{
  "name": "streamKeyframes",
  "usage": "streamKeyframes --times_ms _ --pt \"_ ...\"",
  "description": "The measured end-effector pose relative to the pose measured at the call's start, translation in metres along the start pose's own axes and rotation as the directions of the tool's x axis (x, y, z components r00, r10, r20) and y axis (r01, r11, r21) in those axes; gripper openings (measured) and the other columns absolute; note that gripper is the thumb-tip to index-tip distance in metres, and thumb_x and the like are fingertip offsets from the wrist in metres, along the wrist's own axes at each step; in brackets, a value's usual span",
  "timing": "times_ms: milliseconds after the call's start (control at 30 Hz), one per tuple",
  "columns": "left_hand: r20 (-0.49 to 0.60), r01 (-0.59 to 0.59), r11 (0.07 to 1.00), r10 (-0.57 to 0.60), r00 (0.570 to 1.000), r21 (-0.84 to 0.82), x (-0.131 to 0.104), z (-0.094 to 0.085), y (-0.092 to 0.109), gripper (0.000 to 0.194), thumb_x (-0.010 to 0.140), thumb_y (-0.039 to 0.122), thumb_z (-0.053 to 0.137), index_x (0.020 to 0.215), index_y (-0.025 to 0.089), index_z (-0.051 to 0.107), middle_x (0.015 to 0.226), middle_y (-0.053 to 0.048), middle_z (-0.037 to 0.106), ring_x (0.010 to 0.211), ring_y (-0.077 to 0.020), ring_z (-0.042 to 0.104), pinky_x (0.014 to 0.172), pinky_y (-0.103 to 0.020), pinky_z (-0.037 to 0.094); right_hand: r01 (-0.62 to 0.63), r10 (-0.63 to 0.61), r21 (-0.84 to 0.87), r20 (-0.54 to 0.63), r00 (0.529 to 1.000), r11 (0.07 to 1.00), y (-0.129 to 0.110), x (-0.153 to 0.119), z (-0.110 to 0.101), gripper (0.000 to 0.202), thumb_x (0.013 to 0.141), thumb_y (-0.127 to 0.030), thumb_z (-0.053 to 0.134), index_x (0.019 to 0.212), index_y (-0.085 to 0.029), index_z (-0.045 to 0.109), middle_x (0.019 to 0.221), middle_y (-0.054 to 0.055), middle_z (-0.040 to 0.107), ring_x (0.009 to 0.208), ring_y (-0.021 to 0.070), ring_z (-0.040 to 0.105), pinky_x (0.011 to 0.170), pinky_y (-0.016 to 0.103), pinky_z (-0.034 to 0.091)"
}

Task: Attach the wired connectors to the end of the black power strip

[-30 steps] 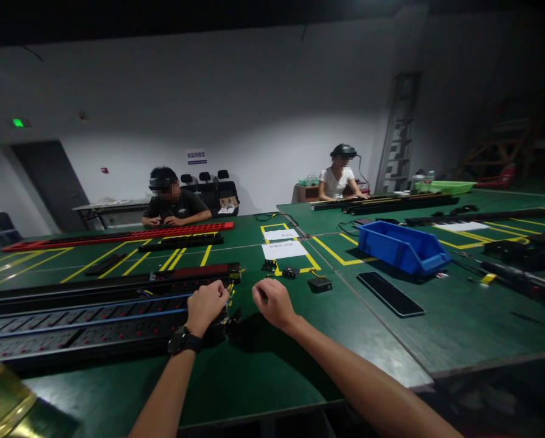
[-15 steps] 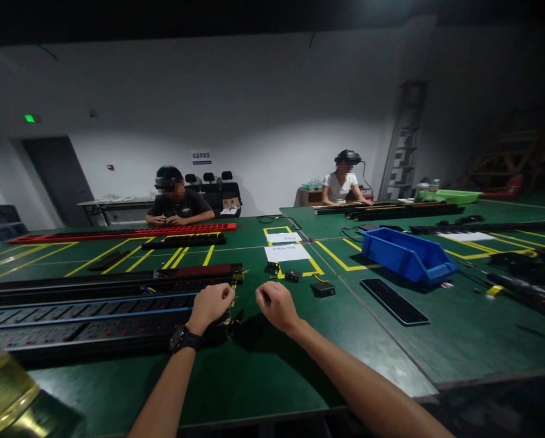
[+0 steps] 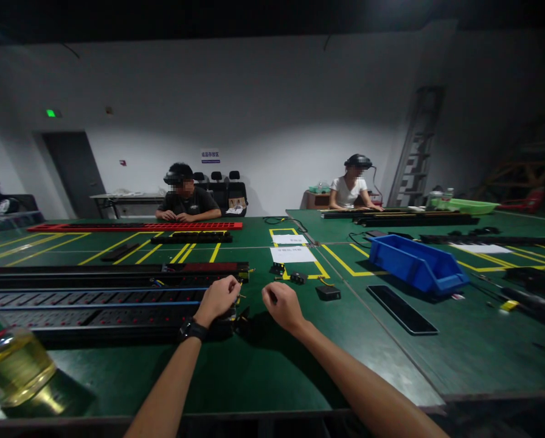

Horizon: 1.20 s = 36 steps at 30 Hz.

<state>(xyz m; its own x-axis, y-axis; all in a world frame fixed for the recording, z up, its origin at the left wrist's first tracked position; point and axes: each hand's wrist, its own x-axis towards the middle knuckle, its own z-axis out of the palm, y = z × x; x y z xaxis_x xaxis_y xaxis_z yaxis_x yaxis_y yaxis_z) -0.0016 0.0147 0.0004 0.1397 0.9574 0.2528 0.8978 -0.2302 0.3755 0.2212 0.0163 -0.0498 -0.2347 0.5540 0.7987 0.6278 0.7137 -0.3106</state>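
My left hand (image 3: 218, 298), with a black watch on its wrist, is closed at the right end of a long black strip assembly (image 3: 131, 316) with blue edge lines and red dots. Thin yellow wire ends show beside its fingers, but what they grip is hidden. Just to its right, my right hand (image 3: 282, 304) is curled closed above the green table, its fingertips turned out of sight. A small dark part (image 3: 242, 322) lies between the hands at the strip's end. Past my right hand are a black box with a yellow wire (image 3: 328, 293) and a small black part (image 3: 298, 278).
A blue bin (image 3: 416, 264) and a dark tablet-like slab (image 3: 401, 310) lie to the right. At the near left stands a bottle of yellow liquid (image 3: 19, 365). Another black rail (image 3: 117, 274) runs behind the strip. Two people sit across the table; another is at far left.
The view has swung slightly left, so the scene sits farther right and more of the bottle shows. Both hands keep nearly the same pose and place by the strip's end.
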Motion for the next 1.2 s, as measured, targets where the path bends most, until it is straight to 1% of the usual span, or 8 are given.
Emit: streamKeyframes --times_ms 133,267,433,600,733,867,1000,1200 --pt "-0.037 0.009 1.0 -0.009 0.999 -0.003 0.0 0.002 -0.001 0.029 0.097 0.039 0.05 0.085 0.023 0.071 0.087 -0.005 0.078 0.081 -0.0202 0.07 0.066 -0.027 0.038 -0.019 0.02 -0.022 0.015 1.0 1.0 0.004 0.001 0.0 0.024 0.097 -0.021 0.051 0.076 -0.02 0.062 0.073 0.003 0.064 0.068 0.0157 0.056 0.069 0.026 0.037" --pt "0.002 -0.048 0.998 0.048 0.999 -0.04 0.001 0.001 -0.006 0.028 0.093 0.042 0.056 0.085 0.023 0.076 0.088 -0.004 0.08 0.081 -0.0189 0.072 0.069 -0.026 0.043 -0.046 0.047 -0.039 0.043 0.998 0.998 0.008 0.001 0.002 0.026 0.097 -0.02 0.052 0.074 -0.02 0.061 0.071 0.003 0.064 0.067 0.0153 0.055 0.068 0.026 0.037" --pt "0.02 -0.07 0.996 0.071 0.997 -0.06 0.003 0.001 -0.009 0.032 0.092 0.044 0.056 0.087 0.022 0.079 0.09 -0.005 0.082 0.082 -0.0183 0.073 0.073 -0.025 0.047 -0.068 0.077 -0.061 0.15 0.986 0.996 0.009 0.002 0.002 0.023 0.097 -0.018 0.054 0.076 -0.02 0.063 0.076 0.002 0.065 0.071 0.0153 0.057 0.071 0.026 0.039" --pt "0.015 -0.063 0.997 0.063 0.998 -0.033 0.0 -0.001 -0.006 0.025 0.088 0.042 0.061 0.088 0.024 0.08 0.091 -0.004 0.082 0.084 -0.0202 0.074 0.069 -0.026 0.046 -0.147 0.211 -0.267 0.231 0.95 0.952 0.024 0.015 -0.017 0.015 0.097 -0.022 0.057 0.094 -0.02 0.071 0.094 0.007 0.069 0.091 0.0194 0.062 0.081 0.028 0.043" --pt "0.023 -0.057 0.998 0.058 0.998 -0.01 -0.002 -0.003 -0.003 0.024 0.087 0.041 0.063 0.09 0.025 0.08 0.093 -0.003 0.082 0.086 -0.0201 0.074 0.068 -0.025 0.046 -0.355 0.515 -0.545 0.17 0.84 0.76 0.056 0.023 -0.048 0.021 0.098 -0.03 0.056 0.105 -0.02 0.073 0.104 0.012 0.07 0.099 0.0246 0.063 0.083 0.032 0.045" --pt "0.03 -0.047 0.999 0.047 0.998 -0.007 -0.001 -0.004 -0.001 0.023 0.087 0.04 0.063 0.09 0.025 0.08 0.093 -0.002 0.082 0.088 -0.0199 0.074 0.069 -0.025 0.046 -0.48 0.696 -0.671 0.075 0.714 0.565 0.086 0.021 -0.079 0.03 0.098 -0.034 0.055 0.114 -0.017 0.074 0.119 0.022 0.066 0.113 0.0347 0.062 0.086 0.041 0.047" --pt "0.039 -0.034 0.999 0.034 0.999 0.005 -0.001 -0.005 0.001 0.024 0.088 0.04 0.062 0.091 0.025 0.08 0.095 -0.004 0.082 0.089 -0.0209 0.074 0.068 -0.025 0.046 -0.547 0.79 -0.661 0.115 0.602 0.513 0.096 0.019 -0.091 0.036 0.098 -0.035 0.051 0.114 -0.014 0.076 0.124 0.027 0.066 0.117 0.0403 0.062 0.087 0.046 0.047" --pt "0.076 -0.05 0.998 0.047 0.996 0.033 -0.002 -0.008 0.003 0.027 0.09 0.041 0.058 0.094 0.027 0.081 0.1 -0.003 0.082 0.092 -0.0219 0.074 0.07 -0.026 0.045 -0.52 0.812 -0.677 0.204 0.547 0.521 0.094 0.02 -0.089 0.036 0.095 -0.038 0.058 0.118 -0.016 0.075 0.13 0.024 0.065 0.123 0.0408 0.06 0.089 0.047 0.048"
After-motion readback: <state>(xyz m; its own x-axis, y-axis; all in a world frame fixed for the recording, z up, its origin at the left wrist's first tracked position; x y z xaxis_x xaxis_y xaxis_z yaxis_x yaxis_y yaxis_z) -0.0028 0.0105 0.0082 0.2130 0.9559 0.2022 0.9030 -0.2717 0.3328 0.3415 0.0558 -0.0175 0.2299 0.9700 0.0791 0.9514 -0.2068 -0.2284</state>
